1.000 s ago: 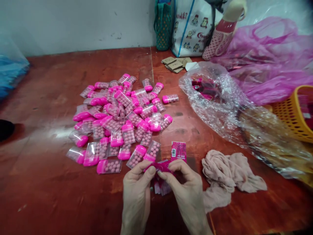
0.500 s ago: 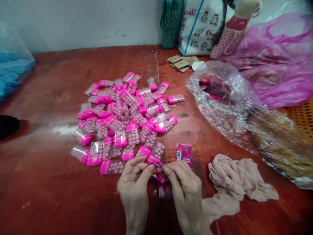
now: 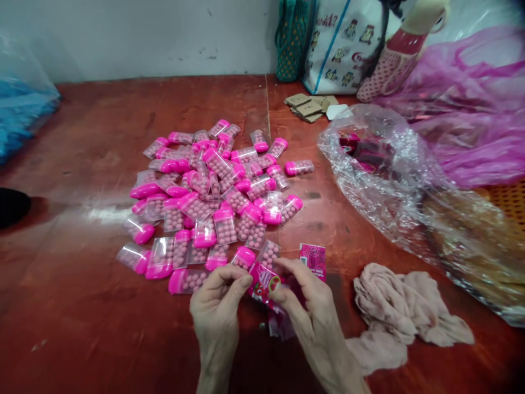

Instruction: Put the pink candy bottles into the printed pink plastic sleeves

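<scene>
At the far left a blue bag (image 3: 20, 117) lies on the red surface (image 3: 82, 306), and further in spreads a heap of clear candy boxes (image 3: 213, 200) with pink caps. At the near edge of that heap the left hand (image 3: 219, 303) and the right hand (image 3: 307, 306) meet, fingers of both pinched together on a small pink label (image 3: 262, 283), held just above the surface, with a pink card (image 3: 314, 258) lying flat just behind the right hand. To the right lie a crumpled beige cloth (image 3: 406, 317), a clear plastic bag (image 3: 410, 186) and, behind it, a pink plastic bag (image 3: 471, 109).
</scene>
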Tool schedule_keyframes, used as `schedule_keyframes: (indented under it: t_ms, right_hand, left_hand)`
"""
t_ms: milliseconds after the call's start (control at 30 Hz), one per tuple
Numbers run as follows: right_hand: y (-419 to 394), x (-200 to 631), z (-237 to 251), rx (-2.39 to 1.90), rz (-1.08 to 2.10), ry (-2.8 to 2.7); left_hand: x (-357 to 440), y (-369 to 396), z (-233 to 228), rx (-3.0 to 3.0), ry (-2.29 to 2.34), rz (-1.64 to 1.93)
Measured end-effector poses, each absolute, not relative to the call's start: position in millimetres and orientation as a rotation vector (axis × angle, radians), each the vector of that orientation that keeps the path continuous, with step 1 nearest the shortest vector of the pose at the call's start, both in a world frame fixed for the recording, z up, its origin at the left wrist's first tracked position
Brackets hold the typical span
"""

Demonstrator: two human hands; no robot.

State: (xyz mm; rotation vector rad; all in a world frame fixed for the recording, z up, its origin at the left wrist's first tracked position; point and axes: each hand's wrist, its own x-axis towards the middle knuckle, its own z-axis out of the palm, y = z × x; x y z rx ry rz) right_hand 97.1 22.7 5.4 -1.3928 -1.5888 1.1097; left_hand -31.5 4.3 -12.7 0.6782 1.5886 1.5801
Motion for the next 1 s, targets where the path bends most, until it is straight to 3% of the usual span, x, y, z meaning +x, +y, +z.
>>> schedule_keyframes:
  t_ms: [233,600,1000]
  right_hand:
    - [21.3,92.4,4.9,-1.505,1.316,-1.225]
    - [23.1,97.0,-0.4,-1.375,1.031,-1.479]
    - [21.0,98.6,4.0,-1.418,1.230,-1.356]
  left_hand:
    - [-31.1,-1.1,-13.2,0.806,1.571,1.624]
    - [-35.3,0.5,-2.5,1.256,1.500,1.337]
    - [-28.8,5.4,4.0,0.873,1.556,1.385]
